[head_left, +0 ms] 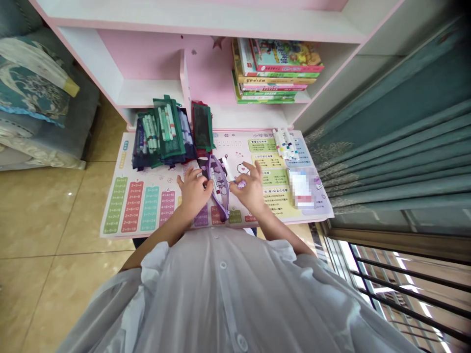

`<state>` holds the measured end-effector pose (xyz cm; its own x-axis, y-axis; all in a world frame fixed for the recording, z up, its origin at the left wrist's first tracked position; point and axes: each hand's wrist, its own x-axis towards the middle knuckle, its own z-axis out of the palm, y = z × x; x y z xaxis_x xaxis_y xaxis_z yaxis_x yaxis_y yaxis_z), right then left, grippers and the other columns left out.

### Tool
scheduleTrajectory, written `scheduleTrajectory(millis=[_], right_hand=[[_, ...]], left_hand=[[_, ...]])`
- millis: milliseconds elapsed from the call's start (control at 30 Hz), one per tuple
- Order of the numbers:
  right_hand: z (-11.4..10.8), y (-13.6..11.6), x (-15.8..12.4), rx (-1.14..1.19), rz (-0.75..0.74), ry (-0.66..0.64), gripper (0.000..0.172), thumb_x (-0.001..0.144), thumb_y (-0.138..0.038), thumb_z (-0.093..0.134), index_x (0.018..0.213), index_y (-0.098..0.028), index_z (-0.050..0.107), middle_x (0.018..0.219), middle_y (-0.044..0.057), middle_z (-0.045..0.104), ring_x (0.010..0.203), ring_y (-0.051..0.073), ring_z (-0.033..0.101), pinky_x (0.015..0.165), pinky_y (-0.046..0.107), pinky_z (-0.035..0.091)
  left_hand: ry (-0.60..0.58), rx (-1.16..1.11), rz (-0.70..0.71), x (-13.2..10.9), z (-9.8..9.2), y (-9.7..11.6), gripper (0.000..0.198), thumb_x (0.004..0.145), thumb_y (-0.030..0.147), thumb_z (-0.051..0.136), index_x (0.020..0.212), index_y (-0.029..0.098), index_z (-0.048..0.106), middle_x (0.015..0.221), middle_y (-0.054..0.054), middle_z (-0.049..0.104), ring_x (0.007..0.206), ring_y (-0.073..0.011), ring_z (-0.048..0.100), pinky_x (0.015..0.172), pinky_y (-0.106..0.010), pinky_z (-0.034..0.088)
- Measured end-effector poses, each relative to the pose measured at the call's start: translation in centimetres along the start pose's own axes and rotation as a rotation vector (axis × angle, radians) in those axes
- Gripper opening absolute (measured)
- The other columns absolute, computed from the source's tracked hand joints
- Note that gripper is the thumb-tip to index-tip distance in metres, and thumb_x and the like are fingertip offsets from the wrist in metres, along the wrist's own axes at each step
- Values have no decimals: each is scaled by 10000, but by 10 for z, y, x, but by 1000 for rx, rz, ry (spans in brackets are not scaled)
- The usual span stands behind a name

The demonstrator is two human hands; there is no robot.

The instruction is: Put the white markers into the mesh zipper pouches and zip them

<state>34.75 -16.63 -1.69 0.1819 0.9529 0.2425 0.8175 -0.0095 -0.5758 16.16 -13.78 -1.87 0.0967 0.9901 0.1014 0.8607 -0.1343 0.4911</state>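
My left hand (195,190) pinches the left edge of a purple zip pencil pouch (222,172) with mesh sides. The pouch stands open on the desk in front of my body. White markers (217,186) lie inside it. Just right of the opening, my right hand (250,189) holds a white marker (227,169) between thumb and forefinger, its other fingers spread. The marker's lower end is at the fingertips and its upper end points away from me. Further right lies a pile of white markers (286,144) with coloured ends.
Green and dark blue mesh pouches (171,135) full of markers are stacked at the back left. Flat green and red pouches (202,127) lie beside them. A blurred, phone-like object (302,189) is at right on the printed desk mat (154,228). Books (283,73) fill the shelf behind.
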Motion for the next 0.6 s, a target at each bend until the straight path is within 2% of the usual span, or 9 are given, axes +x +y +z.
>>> scheduleTrajectory(millis=[233,433,600], right_hand=[[14,-27,-15,-7,13,-153,150,755,-242,709,621,-195,662,1449,117,584,1525,408,274,1145,604,347],[20,-36,-10,-114,40,-262,125,782,-273,723,689,-190,732,1486,126,563,1522,427,270,1145,656,292],[23,-38,-7,-183,40,-342,177,825,-330,721,733,-184,762,1481,149,560,1506,430,292,1137,672,291]], left_hand=[[6,10,8,-3,1,-1,279,898,326,593,647,213,639,1327,-91,681,1420,-358,466,1169,-723,240],[-7,7,4,-5,0,-1,290,901,320,585,637,211,634,1326,-90,682,1419,-350,466,1171,-721,236],[-12,19,-1,-5,-1,-1,299,898,327,586,626,209,627,1321,-85,684,1405,-354,478,1175,-711,245]])
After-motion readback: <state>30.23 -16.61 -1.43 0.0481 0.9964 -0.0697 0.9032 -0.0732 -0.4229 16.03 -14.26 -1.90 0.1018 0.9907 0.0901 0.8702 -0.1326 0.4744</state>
